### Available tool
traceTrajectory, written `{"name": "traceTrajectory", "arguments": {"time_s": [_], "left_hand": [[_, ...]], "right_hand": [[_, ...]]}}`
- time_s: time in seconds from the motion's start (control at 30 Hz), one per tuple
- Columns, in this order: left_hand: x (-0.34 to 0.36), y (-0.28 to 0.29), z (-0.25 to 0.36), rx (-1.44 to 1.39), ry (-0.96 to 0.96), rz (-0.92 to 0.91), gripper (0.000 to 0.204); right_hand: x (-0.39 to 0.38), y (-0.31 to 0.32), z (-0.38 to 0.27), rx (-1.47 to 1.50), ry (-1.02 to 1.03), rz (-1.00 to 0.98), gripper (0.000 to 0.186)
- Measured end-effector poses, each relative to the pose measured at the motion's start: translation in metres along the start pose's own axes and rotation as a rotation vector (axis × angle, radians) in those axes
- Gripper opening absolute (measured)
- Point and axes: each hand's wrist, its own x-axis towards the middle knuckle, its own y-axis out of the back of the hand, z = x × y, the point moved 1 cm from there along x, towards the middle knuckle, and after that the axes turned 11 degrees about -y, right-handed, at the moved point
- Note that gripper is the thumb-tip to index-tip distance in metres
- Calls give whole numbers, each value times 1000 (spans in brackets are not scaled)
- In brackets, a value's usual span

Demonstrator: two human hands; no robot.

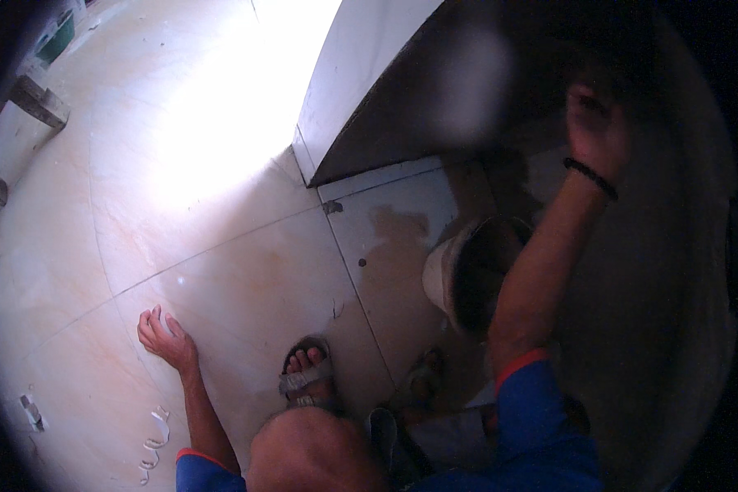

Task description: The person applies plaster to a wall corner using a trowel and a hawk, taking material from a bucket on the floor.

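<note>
My left hand [164,336] hangs low over the pale tiled floor [221,328], fingers loosely bent and apart, holding nothing. My right hand [594,127], with a dark bracelet on its wrist, reaches up into deep shadow beside a curved panel [344,90] with a white outer face and dark inner side. Its fingers are curled; what they hold, if anything, is hidden in the dark. Under my right forearm sits a round whitish bucket [441,279] with a dark inside. My sandalled foot [307,369] is between my hands.
At the upper left are wooden legs [41,102] and a green container [56,37]. Curly white scraps [156,435] and a small piece of debris [33,412] lie at the lower left. Wet-looking dark patches [394,225] mark the tiles below the panel.
</note>
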Motion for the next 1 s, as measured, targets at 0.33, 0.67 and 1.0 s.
{"name": "traceTrajectory", "arguments": {"time_s": [0.33,0.67,1.0], "left_hand": [[0,-1,0,4,57,-32,28],[2,0,1,10,42,-29,29],[3,1,0,8,21,-20,28]], "right_hand": [[-108,138,198,281,49,663,28],[-76,218,265,175,-49,1237,37],[-49,213,213,-720,-256,1156,59]]}}
